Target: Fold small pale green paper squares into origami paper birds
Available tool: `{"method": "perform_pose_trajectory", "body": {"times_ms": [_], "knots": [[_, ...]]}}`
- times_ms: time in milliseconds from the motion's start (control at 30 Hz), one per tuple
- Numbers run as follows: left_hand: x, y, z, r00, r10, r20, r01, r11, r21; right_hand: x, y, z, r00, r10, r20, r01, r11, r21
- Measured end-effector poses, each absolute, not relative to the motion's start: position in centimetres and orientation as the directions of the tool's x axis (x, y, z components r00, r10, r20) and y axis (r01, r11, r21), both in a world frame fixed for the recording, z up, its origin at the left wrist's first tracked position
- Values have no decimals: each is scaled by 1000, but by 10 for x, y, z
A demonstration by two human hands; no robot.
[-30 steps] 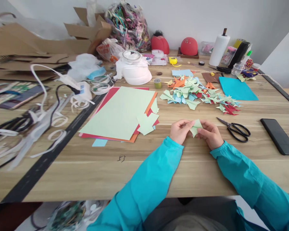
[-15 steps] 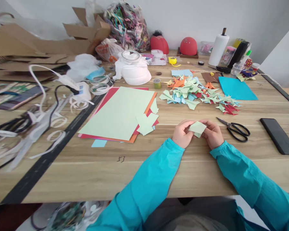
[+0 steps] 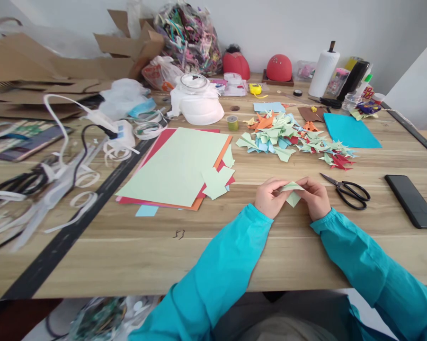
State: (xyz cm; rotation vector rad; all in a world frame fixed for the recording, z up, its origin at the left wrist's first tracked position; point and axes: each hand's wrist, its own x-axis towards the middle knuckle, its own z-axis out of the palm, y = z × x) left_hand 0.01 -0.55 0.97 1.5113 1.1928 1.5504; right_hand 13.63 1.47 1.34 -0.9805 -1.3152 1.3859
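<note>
A small light green piece of folded paper [image 3: 293, 198] is pinched between my two hands just above the table. My left hand [image 3: 271, 198] grips its left side and my right hand [image 3: 313, 197] its right side, fingers closed on the edges. One flap stands up along the top, and a pointed part hangs below it. Black-handled scissors [image 3: 350, 193] lie to the right of my right hand. Beyond the hands is a pile of folded paper pieces [image 3: 275, 132] in green, orange, blue and red. Left of my left hand lie loose green paper squares [image 3: 216, 182].
A stack of coloured paper sheets [image 3: 176, 166] lies on the left of the wooden table. A black phone [image 3: 412, 201] rests at the right, and a turquoise sheet [image 3: 351, 130] behind it. White cords and a power adapter [image 3: 123, 135] clutter the far left.
The paper between my fingers has been tilted and opened: its broad face showed before, and now a raised flap and a lower point show. Both hands stay nearly in place.
</note>
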Motion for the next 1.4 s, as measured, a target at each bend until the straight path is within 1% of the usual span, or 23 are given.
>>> {"method": "perform_pose_trajectory", "body": {"times_ms": [100,200,333,467,667,800,1033,1267,1400], "knots": [[0,-7,13,-105,914,391,126,-378,917,137,14,13,-240,970,43,-92,21,-996],[0,-7,13,-113,925,364,141,-347,927,136,12,14,-248,968,44,-64,29,-998],[1,-7,14,-136,942,308,125,-292,948,133,11,17,-218,974,61,-25,57,-998],[2,-7,15,-151,952,267,97,-255,962,132,11,17,-180,982,50,-10,49,-999],[0,-7,16,-122,950,287,181,-263,948,133,12,17,-193,980,37,1,38,-999],[-1,-6,15,-121,950,287,204,-259,944,133,12,16,-195,980,35,20,40,-999],[-2,-5,11,-94,929,359,263,-324,909,134,13,15,-242,969,57,24,64,-998],[0,-6,9,-85,913,398,317,-354,880,132,14,13,-212,974,85,56,99,-993],[-1,-6,8,-45,875,483,316,-446,837,131,13,12,-237,967,97,60,114,-992]]}}
